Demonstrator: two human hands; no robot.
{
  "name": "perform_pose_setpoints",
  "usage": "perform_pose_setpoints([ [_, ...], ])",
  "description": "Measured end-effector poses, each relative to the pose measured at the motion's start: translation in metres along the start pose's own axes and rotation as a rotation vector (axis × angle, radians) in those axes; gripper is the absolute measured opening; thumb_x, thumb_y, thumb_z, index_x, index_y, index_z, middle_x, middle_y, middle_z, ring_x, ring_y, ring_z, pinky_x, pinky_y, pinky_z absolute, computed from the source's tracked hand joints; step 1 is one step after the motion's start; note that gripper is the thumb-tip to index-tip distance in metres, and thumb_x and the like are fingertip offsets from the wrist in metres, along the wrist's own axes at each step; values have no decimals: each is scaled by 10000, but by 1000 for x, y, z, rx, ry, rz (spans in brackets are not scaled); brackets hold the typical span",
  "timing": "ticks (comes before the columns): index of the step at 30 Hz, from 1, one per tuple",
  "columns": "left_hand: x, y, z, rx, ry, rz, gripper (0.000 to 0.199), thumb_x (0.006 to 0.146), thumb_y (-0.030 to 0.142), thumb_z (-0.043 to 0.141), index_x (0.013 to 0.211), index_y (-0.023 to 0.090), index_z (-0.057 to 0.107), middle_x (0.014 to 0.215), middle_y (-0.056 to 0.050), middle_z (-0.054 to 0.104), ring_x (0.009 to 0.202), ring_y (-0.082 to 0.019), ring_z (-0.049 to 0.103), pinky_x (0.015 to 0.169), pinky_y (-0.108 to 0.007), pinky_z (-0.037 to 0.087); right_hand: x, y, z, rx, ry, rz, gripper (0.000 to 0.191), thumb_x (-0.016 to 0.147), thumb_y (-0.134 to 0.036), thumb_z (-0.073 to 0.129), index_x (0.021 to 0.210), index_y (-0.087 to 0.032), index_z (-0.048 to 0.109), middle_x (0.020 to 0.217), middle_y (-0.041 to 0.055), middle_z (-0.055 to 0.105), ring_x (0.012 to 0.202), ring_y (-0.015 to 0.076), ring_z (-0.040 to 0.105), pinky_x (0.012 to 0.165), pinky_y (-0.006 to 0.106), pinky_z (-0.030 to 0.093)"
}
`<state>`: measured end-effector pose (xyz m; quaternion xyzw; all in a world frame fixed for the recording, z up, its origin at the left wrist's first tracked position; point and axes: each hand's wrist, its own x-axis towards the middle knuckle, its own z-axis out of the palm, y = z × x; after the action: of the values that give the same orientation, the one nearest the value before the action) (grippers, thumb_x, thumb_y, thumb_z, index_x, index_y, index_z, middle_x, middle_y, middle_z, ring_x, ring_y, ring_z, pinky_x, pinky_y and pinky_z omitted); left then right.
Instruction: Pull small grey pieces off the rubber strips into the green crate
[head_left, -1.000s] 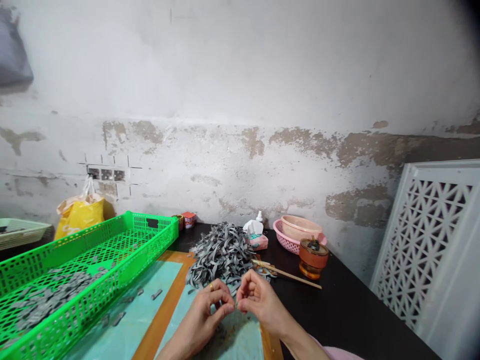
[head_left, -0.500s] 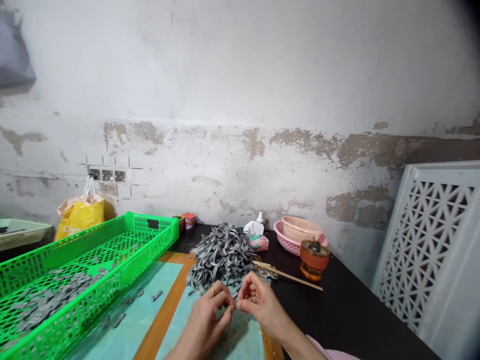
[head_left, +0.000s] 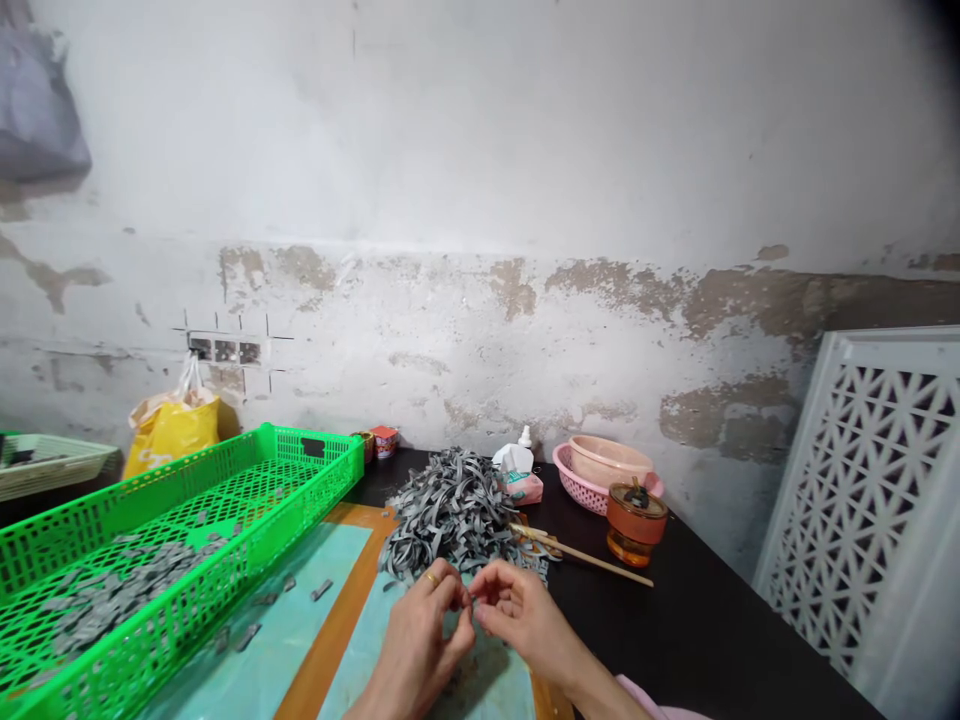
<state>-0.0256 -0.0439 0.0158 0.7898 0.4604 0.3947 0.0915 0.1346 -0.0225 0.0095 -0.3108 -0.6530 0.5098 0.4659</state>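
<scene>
My left hand (head_left: 426, 635) and my right hand (head_left: 521, 612) meet fingertip to fingertip over the light blue sheet (head_left: 349, 655), thumbs and forefingers pinched. Whatever lies between the fingertips is too small and hidden to name. A ring shows on a finger of the left hand. Just beyond both hands rises a heap of grey strips (head_left: 457, 505). To the left, a green plastic crate (head_left: 300, 525) holds many small folded grey pieces (head_left: 135, 595). Several more such pieces, one a short grey piece (head_left: 321, 590), lie on the sheet beside the crate.
Right of the heap lie a wooden stick (head_left: 600, 562), an amber jar (head_left: 636, 525), pink baskets (head_left: 581, 490), a tissue pack (head_left: 523, 487) and a white bottle (head_left: 525, 440). A yellow bag (head_left: 176, 435) stands behind the crate. A white lattice panel (head_left: 885, 500) leans at right.
The view has shifted slightly, so everything sits a little further right. My hands remain pinched together, and the right fingers have come closer to the left ones.
</scene>
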Motion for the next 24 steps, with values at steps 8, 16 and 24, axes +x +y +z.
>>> perform_pose_setpoints([
  [8,1,0,3,-133,14,-77,118,809,162,477,699,206,487,761,-20,537,699,-182,554,648,-271,419,-1,-4,-2,-593,13,-281,204,726,-54,531,804,-213,630,799,10,602,702,147,568,636,252,435],
  [16,0,1,6,-165,-1,-105,118,810,167,461,705,198,504,773,-21,534,705,-184,545,654,-280,399,-4,-1,0,-752,46,-346,259,679,8,490,814,-205,552,792,-7,573,691,127,558,621,218,432],
  [24,5,-1,8,-340,49,-174,148,795,188,462,650,201,487,695,4,507,660,-174,501,612,-260,387,-4,-7,-1,-992,-26,-535,238,810,-29,444,936,-186,571,880,66,618,843,195,583,736,295,468],
])
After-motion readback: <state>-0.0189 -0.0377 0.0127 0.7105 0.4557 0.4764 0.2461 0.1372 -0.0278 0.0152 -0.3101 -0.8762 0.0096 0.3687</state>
